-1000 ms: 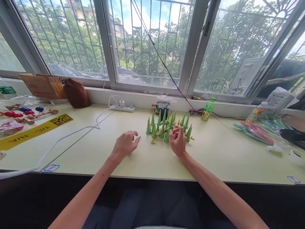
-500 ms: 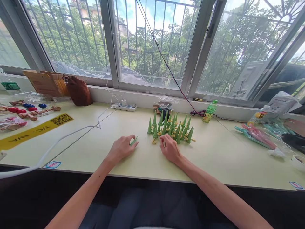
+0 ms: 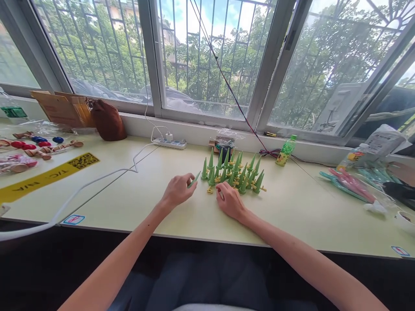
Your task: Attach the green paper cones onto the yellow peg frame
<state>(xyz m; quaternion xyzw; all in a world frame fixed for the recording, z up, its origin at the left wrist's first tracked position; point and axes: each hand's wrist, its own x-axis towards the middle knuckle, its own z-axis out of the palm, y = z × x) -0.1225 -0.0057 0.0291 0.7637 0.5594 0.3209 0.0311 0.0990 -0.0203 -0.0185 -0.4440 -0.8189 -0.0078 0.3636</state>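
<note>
My left hand is closed on a green watering spike, its pointed end sticking up and to the right past the fingers. To its right, my right hand rests low over the table with fingers curled; anything inside them is hidden. Just behind that hand stands a cluster of similar green watering spikes, points up, several with small yellow valves at their bases. A loose yellow valve lies on the table left of my right fingertips.
A green-labelled bottle stands behind the cluster, with a dark cable beside it. A white power strip sits by the window wall, its white cable running left. A brown pouch, wooden toys and plastic-wrapped items lie around the sides.
My left hand has moved right, toward the cluster, carrying the green watering spike, which now shows more of its length. My right hand has barely moved.
</note>
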